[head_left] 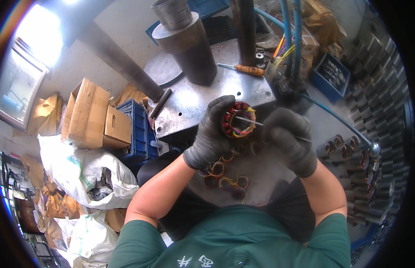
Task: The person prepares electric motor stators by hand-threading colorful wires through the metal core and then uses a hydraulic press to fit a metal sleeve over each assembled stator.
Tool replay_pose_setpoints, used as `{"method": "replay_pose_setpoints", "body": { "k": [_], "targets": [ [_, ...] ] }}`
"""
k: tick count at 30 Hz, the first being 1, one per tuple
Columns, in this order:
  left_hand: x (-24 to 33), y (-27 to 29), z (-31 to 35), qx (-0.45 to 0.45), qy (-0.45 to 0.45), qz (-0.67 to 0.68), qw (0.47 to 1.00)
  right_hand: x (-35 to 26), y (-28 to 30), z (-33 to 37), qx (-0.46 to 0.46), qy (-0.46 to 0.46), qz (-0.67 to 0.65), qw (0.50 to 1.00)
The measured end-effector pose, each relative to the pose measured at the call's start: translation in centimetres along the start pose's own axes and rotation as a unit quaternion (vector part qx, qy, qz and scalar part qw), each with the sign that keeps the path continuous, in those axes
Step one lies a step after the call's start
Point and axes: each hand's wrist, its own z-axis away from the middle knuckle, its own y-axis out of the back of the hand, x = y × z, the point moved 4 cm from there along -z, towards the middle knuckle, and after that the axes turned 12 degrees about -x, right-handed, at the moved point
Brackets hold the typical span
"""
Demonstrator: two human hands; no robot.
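Both my hands wear dark grey gloves and meet over the front edge of a metal machine table [185, 117]. My left hand [211, 133] is closed around a motor stator [227, 121], a ring with red, yellow and blue windings, its open face turned toward my right hand. In my closed right hand [290, 140] is a thin metal rod [250, 121]. One end of the rod reaches into or across the stator's opening; its exact contact is unclear. The other end sticks out behind my fist. Below my hands lie several more wound stators [216, 169], partly in shadow.
A heavy steel cylinder [194, 62] and a wooden-handled screwdriver [250, 69] stand or lie on the table. Cardboard boxes [84, 117], a blue crate [138, 129] and white sacks [66, 167] are left. On the right are stacked metal cores [377, 98] and a blue bin [331, 91].
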Motion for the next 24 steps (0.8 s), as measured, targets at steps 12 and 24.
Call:
{"method": "replay_pose_setpoints", "body": {
  "k": [12,24],
  "targets": [
    [0.3,0.2,0.0,-0.024,0.013,0.038,0.999,0.0,0.4,0.2,-0.008,0.017,-0.098,0.995],
    [0.2,1.9,0.2,0.061,0.102,0.583,0.803,3.9,2.6,-1.3,0.112,-0.075,-0.016,0.991]
  ]
}}
